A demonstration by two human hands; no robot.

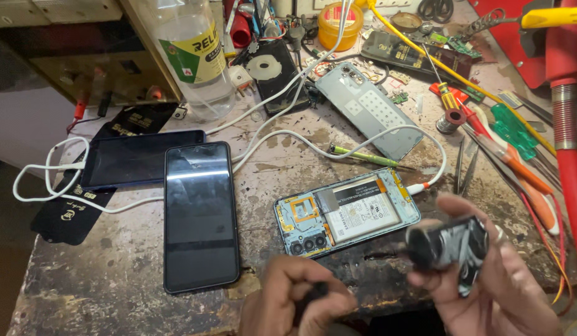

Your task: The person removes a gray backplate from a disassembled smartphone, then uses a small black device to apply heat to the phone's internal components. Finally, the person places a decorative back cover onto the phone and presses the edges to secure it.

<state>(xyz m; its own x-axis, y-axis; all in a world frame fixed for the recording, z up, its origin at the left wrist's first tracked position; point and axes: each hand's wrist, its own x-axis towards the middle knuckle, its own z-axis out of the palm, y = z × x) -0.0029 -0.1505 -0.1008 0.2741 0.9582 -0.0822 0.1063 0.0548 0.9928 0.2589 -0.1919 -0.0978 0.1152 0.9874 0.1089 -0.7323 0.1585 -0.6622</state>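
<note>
My right hand (487,292) holds a blurred roll of black tape (447,244) at the bench's front edge. My left hand (295,302) is closed near it, pinching a small dark piece (310,292), seemingly the tape's end. Just beyond both hands lies an opened phone (344,211) with its back off, battery and cameras showing, and a white cable (425,185) plugged into its right end. To its left, a phone with a dark screen (199,214) lies face up, and another dark phone (142,158) sits behind that one.
A grey phone back cover (369,109), a clear plastic bottle (195,56), a green-handled tool (363,155), tweezers (466,168), screwdrivers (512,134), a solder reel (451,118) and circuit parts crowd the back and right of the worn bench (114,274). White cables loop at left.
</note>
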